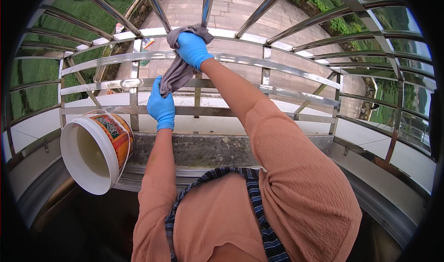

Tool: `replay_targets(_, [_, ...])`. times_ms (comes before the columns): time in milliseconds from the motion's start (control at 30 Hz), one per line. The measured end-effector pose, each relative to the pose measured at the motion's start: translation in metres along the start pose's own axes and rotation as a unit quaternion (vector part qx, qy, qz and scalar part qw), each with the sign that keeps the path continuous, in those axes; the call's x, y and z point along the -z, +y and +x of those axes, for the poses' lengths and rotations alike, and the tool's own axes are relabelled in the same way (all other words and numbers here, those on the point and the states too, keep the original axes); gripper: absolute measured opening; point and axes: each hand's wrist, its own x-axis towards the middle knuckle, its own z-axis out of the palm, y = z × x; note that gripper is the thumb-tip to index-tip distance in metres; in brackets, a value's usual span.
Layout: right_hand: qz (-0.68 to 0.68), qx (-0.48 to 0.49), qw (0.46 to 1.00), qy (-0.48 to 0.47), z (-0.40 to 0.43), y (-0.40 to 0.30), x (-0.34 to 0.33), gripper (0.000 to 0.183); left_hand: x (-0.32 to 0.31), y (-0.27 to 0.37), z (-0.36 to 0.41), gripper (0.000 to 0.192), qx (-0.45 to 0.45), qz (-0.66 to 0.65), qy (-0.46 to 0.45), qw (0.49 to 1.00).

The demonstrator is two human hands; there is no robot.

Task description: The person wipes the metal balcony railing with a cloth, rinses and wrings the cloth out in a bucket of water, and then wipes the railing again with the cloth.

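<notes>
My right hand (194,50), in a blue glove, grips a bunched grey-purple cloth (177,75) against the metal window cage (229,33), at the foot of an upright bar. From there the cloth hangs down over the flat rails. My left hand (161,106), gloved in blue as well, is lower and to the left, at the cloth's lower end, with its thumb side up beside a flat rail; whether its fingers close on cloth or rail is hidden. A white plastic bucket (91,156) with cloudy liquid stands tilted in view at the left.
Below the rails runs a rough stone sill (208,150), with a metal window track (130,180) nearer my body. Polished bars (360,36) enclose both sides. Through them, far below, show a paved yard (225,5) and green plants.
</notes>
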Motion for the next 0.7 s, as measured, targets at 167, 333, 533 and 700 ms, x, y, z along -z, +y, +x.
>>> replay_targets(167, [0.037, -0.098, 0.994, 0.042, -0.020, 0.002, 0.033, 0.018, 0.000, 0.010, 0.000, 0.042, 0.001, -0.069, 0.001, 0.998])
replay_targets(333, [0.112, -0.154, 0.972, 0.138, -0.083, 0.003, 0.057, 0.025, 0.002, 0.012, -0.001, 0.041, 0.018, -0.067, -0.055, 0.996])
replay_targets(533, [0.535, -0.266, 0.766, 0.238, -0.199, 0.012, 0.136, 0.035, -0.020, -0.040, 0.011, 0.041, 0.027, -0.338, -0.089, 0.937])
replay_targets(700, [0.665, -0.185, 0.642, 0.334, -0.293, 0.030, 0.192, 0.028, 0.031, 0.035, -0.010, 0.045, 0.061, -0.528, -0.100, 0.841])
